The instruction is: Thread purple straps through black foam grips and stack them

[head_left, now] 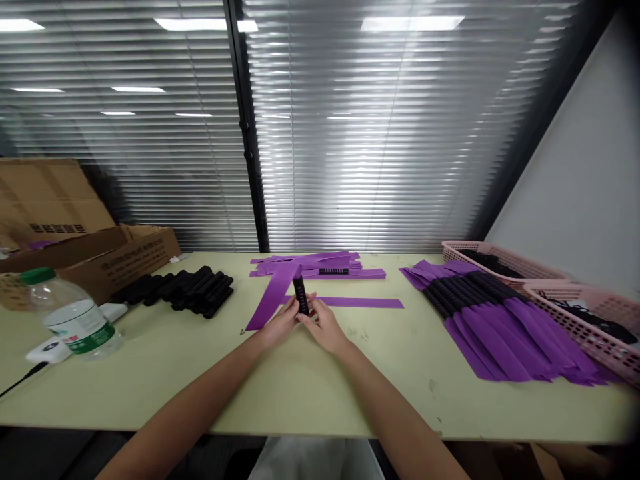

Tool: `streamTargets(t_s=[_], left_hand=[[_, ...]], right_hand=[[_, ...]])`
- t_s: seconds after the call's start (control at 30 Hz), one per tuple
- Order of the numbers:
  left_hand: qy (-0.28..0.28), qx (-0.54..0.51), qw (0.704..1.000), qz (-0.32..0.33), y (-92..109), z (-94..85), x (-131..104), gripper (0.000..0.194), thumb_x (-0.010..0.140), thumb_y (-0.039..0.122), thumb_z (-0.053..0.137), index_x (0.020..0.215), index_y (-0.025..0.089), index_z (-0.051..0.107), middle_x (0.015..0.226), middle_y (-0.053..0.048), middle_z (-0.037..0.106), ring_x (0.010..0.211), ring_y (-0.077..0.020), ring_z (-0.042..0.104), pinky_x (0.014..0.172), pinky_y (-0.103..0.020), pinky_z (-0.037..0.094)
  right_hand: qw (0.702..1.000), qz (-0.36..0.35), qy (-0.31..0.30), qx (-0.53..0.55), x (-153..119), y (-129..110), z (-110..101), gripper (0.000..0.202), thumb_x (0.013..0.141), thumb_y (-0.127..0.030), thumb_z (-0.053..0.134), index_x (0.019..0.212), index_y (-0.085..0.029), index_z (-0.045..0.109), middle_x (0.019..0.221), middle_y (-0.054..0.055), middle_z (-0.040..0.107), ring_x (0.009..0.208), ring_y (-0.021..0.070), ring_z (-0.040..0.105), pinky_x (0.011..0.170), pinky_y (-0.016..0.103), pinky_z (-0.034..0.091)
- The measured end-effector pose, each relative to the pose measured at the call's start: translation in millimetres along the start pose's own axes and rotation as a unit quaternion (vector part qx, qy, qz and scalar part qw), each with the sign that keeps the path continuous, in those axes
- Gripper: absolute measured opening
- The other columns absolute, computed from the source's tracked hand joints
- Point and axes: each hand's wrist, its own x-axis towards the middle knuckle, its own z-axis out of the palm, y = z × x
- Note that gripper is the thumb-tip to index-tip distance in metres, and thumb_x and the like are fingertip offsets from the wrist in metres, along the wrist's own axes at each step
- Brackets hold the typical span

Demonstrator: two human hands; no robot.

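Both hands meet at the middle of the table around a black ribbed handle grip, which is tilted nearly upright. A purple strap comes out of its top and slopes down to the left onto the table. My left hand has its fingers closed at the grip's lower left side. On the lower right side, my right hand pinches it with thumb and fingers. Behind the hands a flat purple strip lies across the table. Farther back is a stack of purple straps, with one black grip on the front strap.
Black grips are heaped at left, before an open cardboard box. A plastic bottle leans by a white device with a cable. Many purple straps with black grips lie right, beside two pink baskets.
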Motion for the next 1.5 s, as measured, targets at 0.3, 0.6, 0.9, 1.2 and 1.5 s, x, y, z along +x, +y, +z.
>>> streamTargets(t_s=[0.3,0.6,0.9,1.2,1.5], left_hand=[[0.160,-0.054,0.979,0.113,24,-21.4,4,0.030,0.087,0.049,0.052,0.107,0.027,0.056,0.122,-0.003,0.061,0.115,-0.0235,0.057,0.096,-0.041,0.043],[0.253,-0.077,0.964,0.027,21,-27.4,9,0.029,0.085,0.043,0.059,0.106,0.023,0.060,0.100,-0.004,0.069,0.080,-0.0148,0.067,0.081,-0.032,0.054],[0.309,-0.054,0.949,-0.018,17,-22.7,9,0.031,0.082,0.037,0.065,0.110,0.023,0.064,0.120,-0.007,0.064,0.064,-0.0094,0.066,0.064,-0.023,0.057],[0.346,-0.096,0.933,-0.031,19,-20.4,14,0.030,0.082,0.042,0.065,0.100,0.019,0.068,0.111,-0.008,0.068,0.072,-0.0101,0.069,0.065,-0.019,0.057],[0.376,-0.134,0.917,-0.018,31,-22.1,17,0.028,0.082,0.041,0.065,0.084,0.014,0.066,0.084,-0.005,0.072,0.068,-0.0103,0.069,0.061,-0.015,0.057]], right_hand=[[0.996,0.070,0.002,0.050,2,6,1,0.023,0.079,-0.043,0.059,0.078,-0.021,0.050,0.062,-0.006,0.044,0.057,0.0111,0.039,0.056,0.024,0.034],[0.956,0.170,0.072,0.227,15,23,-3,0.038,0.070,-0.050,0.064,0.088,-0.017,0.064,0.070,0.001,0.060,0.056,0.0117,0.051,0.054,0.026,0.045],[0.926,0.211,0.155,0.271,14,29,-10,0.045,0.058,-0.044,0.078,0.092,-0.014,0.071,0.078,0.007,0.071,0.071,0.0181,0.063,0.071,0.034,0.051],[0.925,0.190,0.197,0.265,19,17,-17,0.035,0.056,-0.039,0.080,0.085,-0.019,0.075,0.077,0.005,0.072,0.074,0.0188,0.063,0.069,0.032,0.049],[0.924,0.157,0.233,0.261,23,21,-31,0.023,0.057,-0.036,0.079,0.075,-0.021,0.075,0.078,0.003,0.072,0.070,0.0169,0.060,0.071,0.032,0.049]])
